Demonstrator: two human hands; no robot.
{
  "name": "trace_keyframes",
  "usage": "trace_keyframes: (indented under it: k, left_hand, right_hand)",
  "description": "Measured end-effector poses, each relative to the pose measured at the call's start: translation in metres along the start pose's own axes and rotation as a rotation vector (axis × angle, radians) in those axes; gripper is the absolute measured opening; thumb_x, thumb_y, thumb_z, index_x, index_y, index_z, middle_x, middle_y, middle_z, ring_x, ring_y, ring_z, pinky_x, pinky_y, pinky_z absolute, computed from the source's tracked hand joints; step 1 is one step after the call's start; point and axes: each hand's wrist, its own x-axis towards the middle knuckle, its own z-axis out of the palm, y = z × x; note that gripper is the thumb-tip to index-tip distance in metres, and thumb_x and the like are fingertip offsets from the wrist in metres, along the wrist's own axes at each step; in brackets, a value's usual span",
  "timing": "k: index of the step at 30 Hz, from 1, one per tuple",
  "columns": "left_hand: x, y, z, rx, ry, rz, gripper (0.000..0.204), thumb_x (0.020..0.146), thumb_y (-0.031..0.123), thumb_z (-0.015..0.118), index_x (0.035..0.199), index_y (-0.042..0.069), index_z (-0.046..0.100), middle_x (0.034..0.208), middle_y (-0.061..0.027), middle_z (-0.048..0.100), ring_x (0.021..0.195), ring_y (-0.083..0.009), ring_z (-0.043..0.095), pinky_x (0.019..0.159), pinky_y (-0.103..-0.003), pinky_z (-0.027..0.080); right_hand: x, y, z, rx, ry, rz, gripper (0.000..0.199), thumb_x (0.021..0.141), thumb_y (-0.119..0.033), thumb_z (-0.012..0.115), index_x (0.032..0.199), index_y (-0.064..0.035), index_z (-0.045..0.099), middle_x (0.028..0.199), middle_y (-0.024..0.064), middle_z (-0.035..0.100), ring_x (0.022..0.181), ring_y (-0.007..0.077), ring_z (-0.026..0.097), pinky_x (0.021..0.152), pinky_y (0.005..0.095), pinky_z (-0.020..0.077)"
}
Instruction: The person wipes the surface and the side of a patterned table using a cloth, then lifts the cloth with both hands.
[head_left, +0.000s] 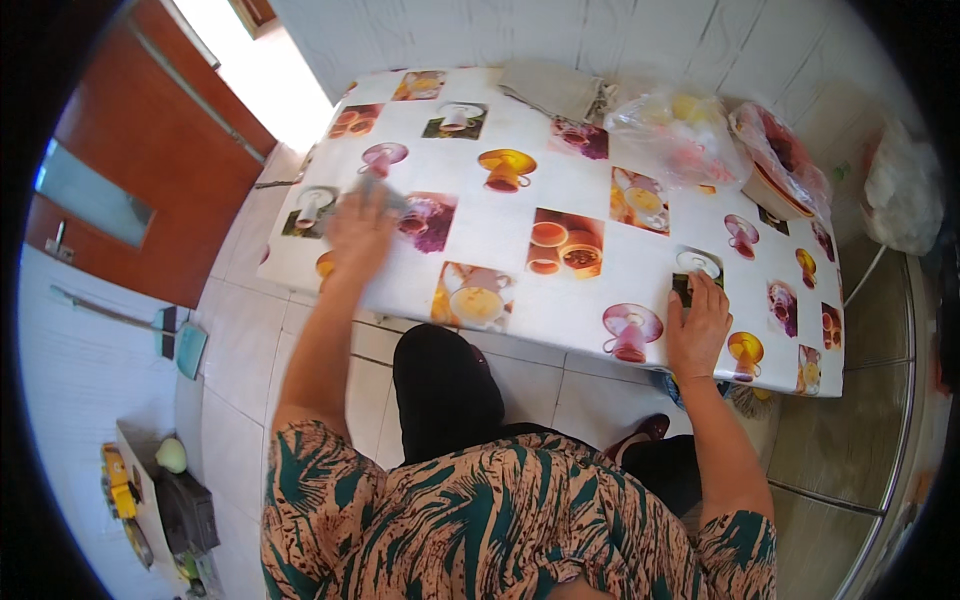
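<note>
1 grey rag (392, 200), soft-looking & crumpled, is lying on the tablecloth (565, 315) toward its left end, partly under the L hand (362, 228). That hand is pressing down over it, blurring, so can't tell if the fingers are gripping the fabric or just lying flat on top. The R hand (703, 320) is resting near the front edge, fingers loosely bent & touching the cover, holding nothing. The cover, smooth, glossy & white, is draping over 1 long rectangular tbl. & showing square photo prints plus cup-and-saucer motifs, incl. at least 3 pink & 3 yellow. Along the back, 1 folded beige cloth (552, 88), matte & flat, is lying left of 1 thin see-through plastic bag (672, 125) w/ yellow & reddish contents, unclear. Just right of that, 1 tub (780, 195) w/ a crinkly pinkish plastic liner is standing. Farther R, 1 whitish plastic bag (903, 185) is hanging, bunched. Off to the L, 1 red-brown door (190, 160) w/ a glass pane is standing by pale, squarish floor tiles (240, 350), & 1 blue dustpan (190, 350) is sitting nearby.
</note>
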Motion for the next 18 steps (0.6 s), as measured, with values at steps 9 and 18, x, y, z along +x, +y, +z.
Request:
trace_keyframes:
  k: [9, 18]
  left_hand:
    - [-0.148, 0.254, -0.047, -0.615, 0.182, 0.664, 0.053, 0.085, 0.04, 0.062, 0.13, 0.012, 0.054, 0.145, -0.0175, 0.042, 0.134, -0.034, 0.038, 0.109, -0.051, 0.029]
    - [-0.121, 0.028, -0.044, -0.404, 0.344, 0.303, 0.051, 0.085, 0.033, 0.063, 0.131, 0.012, 0.055, 0.139, -0.0153, 0.049, 0.13, -0.0327, 0.044, 0.109, -0.049, 0.03]
  right_hand:
    - [0.0, 0.013, 0.006, -0.042, -0.005, -0.025, 0.043, 0.091, -0.028, 0.058, 0.126, -0.0056, 0.056, 0.133, 0.0102, 0.055, 0.124, 0.0304, 0.047, 0.1, 0.0459, 0.0366]
    - [-0.004, 0.013, 0.004, -0.072, -0.006, -0.049, 0.041, 0.093, -0.027, 0.055, 0.127, -0.0039, 0.056, 0.132, 0.0134, 0.055, 0.125, 0.0319, 0.048, 0.101, 0.046, 0.0369]
